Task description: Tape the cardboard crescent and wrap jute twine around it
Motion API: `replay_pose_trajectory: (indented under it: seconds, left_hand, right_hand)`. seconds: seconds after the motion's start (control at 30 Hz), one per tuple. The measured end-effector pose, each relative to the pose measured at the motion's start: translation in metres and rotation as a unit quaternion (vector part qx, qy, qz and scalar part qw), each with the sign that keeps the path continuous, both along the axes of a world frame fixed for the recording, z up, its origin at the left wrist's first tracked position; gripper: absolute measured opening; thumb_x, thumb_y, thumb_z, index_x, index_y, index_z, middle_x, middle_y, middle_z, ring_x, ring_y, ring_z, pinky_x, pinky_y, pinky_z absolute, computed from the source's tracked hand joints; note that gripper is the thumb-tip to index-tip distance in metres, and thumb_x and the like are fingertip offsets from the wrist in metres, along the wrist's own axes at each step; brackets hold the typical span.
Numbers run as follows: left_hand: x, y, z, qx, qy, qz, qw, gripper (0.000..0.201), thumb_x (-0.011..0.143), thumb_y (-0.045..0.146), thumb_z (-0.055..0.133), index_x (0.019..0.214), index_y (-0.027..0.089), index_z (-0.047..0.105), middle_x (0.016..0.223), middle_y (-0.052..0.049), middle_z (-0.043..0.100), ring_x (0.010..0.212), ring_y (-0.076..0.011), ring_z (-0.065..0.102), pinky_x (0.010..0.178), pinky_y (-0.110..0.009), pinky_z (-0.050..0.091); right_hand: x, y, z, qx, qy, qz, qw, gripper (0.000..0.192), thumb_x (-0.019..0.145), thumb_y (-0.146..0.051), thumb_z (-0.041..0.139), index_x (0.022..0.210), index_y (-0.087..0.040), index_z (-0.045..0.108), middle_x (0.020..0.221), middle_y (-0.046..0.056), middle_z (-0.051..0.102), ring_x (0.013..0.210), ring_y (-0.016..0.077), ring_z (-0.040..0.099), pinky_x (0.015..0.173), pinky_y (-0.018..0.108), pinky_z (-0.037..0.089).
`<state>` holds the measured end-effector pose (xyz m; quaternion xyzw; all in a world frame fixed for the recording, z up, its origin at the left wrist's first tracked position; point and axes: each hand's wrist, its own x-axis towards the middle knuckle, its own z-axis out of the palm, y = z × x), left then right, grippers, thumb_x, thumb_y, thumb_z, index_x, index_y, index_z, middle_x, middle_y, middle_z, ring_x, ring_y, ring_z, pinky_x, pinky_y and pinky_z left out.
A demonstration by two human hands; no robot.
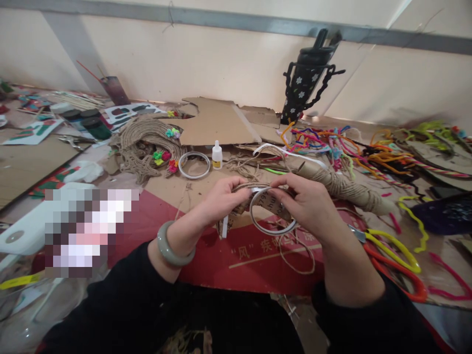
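Note:
My left hand [221, 199] pinches the left end of a curved cardboard piece [279, 207] edged with twine. My right hand [309, 204] has its thumb and fingers closed on the right end of that same piece. A roll of white tape [273, 232] hangs just below my fingers, with part of its strip along the cardboard. Another short white strip [224, 227] sticks down at the left of the piece. A loose loop of twine [313, 263] dangles beneath my right hand onto the red cardboard [191, 260].
Behind my hands stand a small glue bottle [217, 158] and a second tape roll [194, 177]. A twine spool [342, 189] and scissors [409, 287] lie right. Colourful pipe cleaners [339, 142], a black tumbler [304, 83] and a twine-covered craft [147, 132] are farther back.

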<state>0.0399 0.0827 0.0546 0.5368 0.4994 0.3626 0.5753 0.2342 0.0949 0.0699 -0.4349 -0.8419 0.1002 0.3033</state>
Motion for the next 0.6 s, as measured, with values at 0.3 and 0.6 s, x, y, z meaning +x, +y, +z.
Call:
replay_pose_trajectory:
  seconds: [0.3, 0.6]
  left_hand:
    - [-0.0046, 0.0, -0.0031, -0.03, -0.01, -0.095, 0.995, 0.026, 0.079, 0.038, 0.058, 0.067, 0.015, 0.054, 0.056, 0.003, 0.049, 0.049, -0.0067, 0.043, 0.045, -0.018, 0.032]
    - [-0.0056, 0.0003, -0.0043, -0.003, -0.023, -0.109, 0.994, 0.025, 0.081, 0.038, 0.057, 0.074, 0.015, 0.058, 0.059, 0.003, 0.048, 0.051, -0.0064, 0.04, 0.046, -0.017, 0.03]
  right_hand:
    - [0.0027, 0.0004, 0.0029, -0.005, -0.027, 0.067, 0.997, 0.008, 0.085, -0.019, 0.058, 0.081, -0.021, 0.064, 0.075, 0.0, 0.069, 0.068, 0.0139, 0.063, 0.063, 0.024, 0.046]
    - [0.0038, 0.0011, 0.0011, 0.007, -0.015, 0.087, 0.996, 0.006, 0.087, -0.02, 0.058, 0.083, -0.021, 0.062, 0.083, 0.002, 0.068, 0.08, 0.015, 0.063, 0.073, 0.026, 0.048]
